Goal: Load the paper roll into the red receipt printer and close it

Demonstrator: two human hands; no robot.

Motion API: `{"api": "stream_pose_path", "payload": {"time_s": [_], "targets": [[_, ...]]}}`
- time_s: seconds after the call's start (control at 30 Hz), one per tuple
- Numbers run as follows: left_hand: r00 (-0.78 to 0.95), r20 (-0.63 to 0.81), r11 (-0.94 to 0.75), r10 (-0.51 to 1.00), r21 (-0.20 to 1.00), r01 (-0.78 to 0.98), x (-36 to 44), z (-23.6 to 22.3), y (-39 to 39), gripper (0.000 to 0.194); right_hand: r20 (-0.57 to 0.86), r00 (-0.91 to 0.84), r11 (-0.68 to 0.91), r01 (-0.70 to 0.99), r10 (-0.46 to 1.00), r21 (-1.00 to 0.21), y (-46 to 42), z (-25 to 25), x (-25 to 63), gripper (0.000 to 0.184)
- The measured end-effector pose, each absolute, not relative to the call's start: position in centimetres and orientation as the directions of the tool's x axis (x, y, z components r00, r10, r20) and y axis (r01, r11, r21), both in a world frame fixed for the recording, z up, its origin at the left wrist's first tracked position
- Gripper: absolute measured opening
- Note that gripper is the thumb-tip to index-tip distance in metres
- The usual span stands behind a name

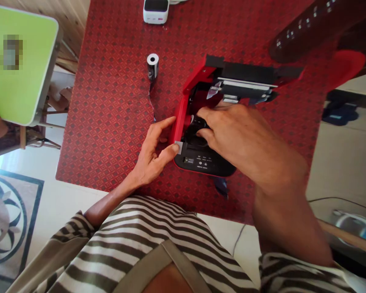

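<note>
A red and black printer (201,160) sits on the red patterned tablecloth (110,122) with its lid (247,77) swung open. My left hand (154,152) braces its left side, thumb on a grey tab at the front corner and fingers against the red wall. My right hand (234,136) reaches into the open bay, fingers curled over a dark roll inside; the fingertips are partly hidden. A small ribbon roll (152,65) stands upright on the cloth to the left, with a thin dark strip trailing toward my left hand.
A white device (155,11) lies at the table's far edge. A green stool top (18,61) stands to the left over tiled floor. A dark object with studs (308,24) lies at the upper right. A patterned rug (6,219) covers the floor at lower left.
</note>
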State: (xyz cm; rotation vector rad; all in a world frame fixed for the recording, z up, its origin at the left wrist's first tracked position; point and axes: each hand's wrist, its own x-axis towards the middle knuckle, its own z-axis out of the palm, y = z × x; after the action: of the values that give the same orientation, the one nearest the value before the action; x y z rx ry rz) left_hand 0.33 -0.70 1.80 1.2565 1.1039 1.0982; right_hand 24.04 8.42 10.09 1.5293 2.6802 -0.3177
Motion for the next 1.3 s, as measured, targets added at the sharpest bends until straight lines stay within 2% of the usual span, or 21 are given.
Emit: {"api": "stream_pose_path", "payload": {"time_s": [0.13, 0.27, 0.4, 0.57, 0.7, 0.93, 1.13, 1.3], "targets": [[0.149, -0.013, 0.013, 0.989, 1.000, 0.001, 0.3, 2.0, -0.7, 0.075, -0.136, -0.429, 0.404, 0.898, 0.893, -0.174, 8.4, 8.9, 22.9, 0.018], [0.148, -0.002, 0.001, 0.989, 1.000, 0.006, 0.3, 2.0, -0.7, 0.074, -0.094, -0.414, 0.385, 0.893, 0.905, -0.232, 8.2, 7.6, 23.0, 0.019], [0.146, 0.004, -0.007, 0.989, 1.000, 0.017, 0.3, 1.8, -0.6, 0.075, 0.018, -0.432, 0.418, 0.860, 0.902, -0.293, 7.7, 7.2, 23.5, 0.020], [0.160, 0.022, -0.028, 0.987, 0.999, 0.032, -0.2, 1.7, -0.5, 0.074, 0.128, -0.526, 0.526, 0.738, 0.841, -0.423, 5.4, 10.2, 25.3, 0.042], [0.163, 0.043, -0.057, 0.986, 0.995, 0.082, -0.4, 2.6, -0.7, 0.068, 0.190, -0.574, 0.583, 0.644, 0.796, -0.495, 3.7, 11.6, 27.1, 0.036], [0.112, 0.283, -0.302, 0.952, 0.924, 0.233, -0.8, 5.2, 1.3, 0.053, 0.239, -0.587, 0.621, 0.625, 0.773, -0.473, 4.4, 10.0, 27.3, 0.033], [0.113, 0.322, -0.341, 0.940, 0.901, 0.267, -1.4, 5.5, 5.3, 0.048, 0.196, -0.635, 0.633, 0.590, 0.747, -0.501, 4.9, 10.5, 27.5, 0.038], [0.142, 0.308, -0.336, 0.941, 0.900, 0.277, -1.2, 5.0, 4.9, 0.045, 0.116, -0.670, 0.641, 0.623, 0.733, -0.449, 5.5, 10.0, 27.4, 0.034]]}}
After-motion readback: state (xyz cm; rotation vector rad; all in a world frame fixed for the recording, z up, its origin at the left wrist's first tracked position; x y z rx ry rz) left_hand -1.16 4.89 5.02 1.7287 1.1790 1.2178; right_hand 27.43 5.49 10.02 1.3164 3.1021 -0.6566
